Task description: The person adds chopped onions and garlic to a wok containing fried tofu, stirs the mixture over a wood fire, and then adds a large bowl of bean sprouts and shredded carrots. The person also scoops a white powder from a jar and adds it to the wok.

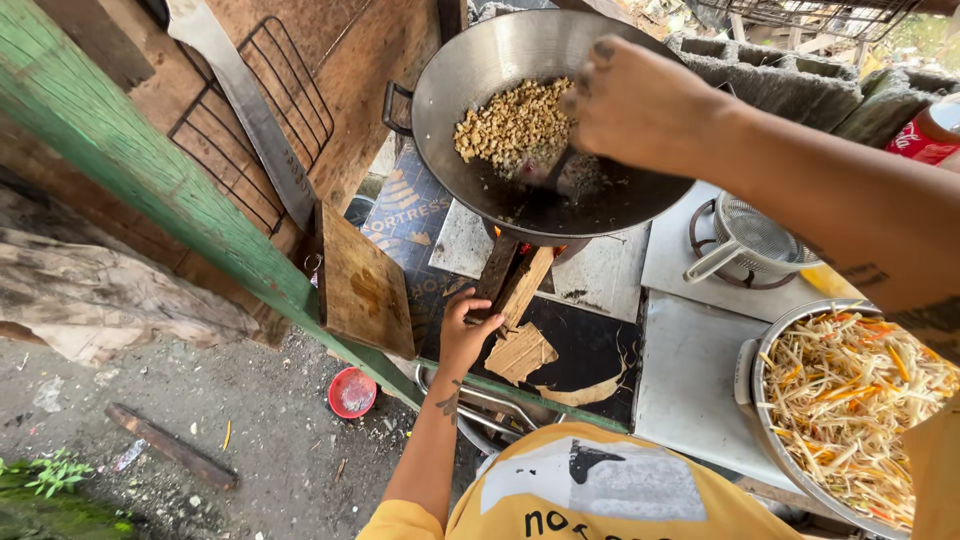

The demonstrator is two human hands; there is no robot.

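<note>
I see the right hand clamped on a utensil over the wok of crumbled bits, top centre; the left hand grips firewood; the lower-right bowl holds vegetable shreds.

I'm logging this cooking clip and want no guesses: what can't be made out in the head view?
- Tool in the right hand: the hand covers it.
- Fire under the wok: hidden by the wok; only a glow shows.
- Bowl of shredded vegetables: cut off by the right edge.
- Left hand on the firewood: grip unclear.

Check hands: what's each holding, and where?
Left hand grips the outer end of a firewood stick. Right hand holds a stirring utensil's handle over the wok; grip mostly hidden.
</note>
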